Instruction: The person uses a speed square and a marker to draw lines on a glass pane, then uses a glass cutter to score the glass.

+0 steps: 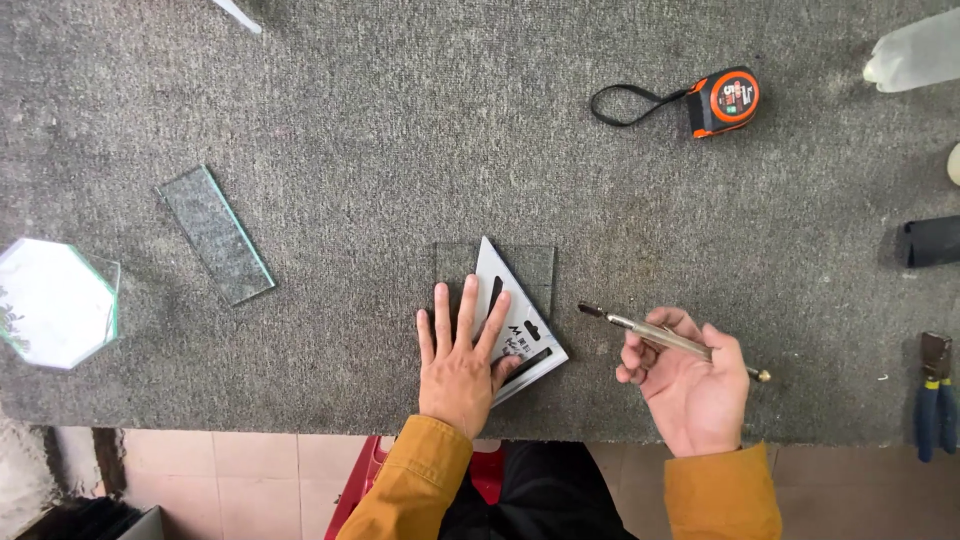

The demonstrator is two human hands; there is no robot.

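My left fingers [468,312] are lying spread and flat, pressing a white square [515,325] onto a small glass pane [455,262]; the left hand [458,360] is gripping nothing, only bearing down. The pane is showing just beyond my fingertips, the square crossing it on a slant. My right fingers [650,345] are curling closed around a metal cutter [660,336], its tip hanging just right of the square, above the grey felt [400,120]. The right hand [692,385] is resting near the felt's near edge. Far left of my left fingers, a glass strip [216,234] and an octagonal pane [55,303] are lying. Well beyond my right fingers, an orange tape measure [722,101] is sitting; blue pliers [936,400] are lying far right.
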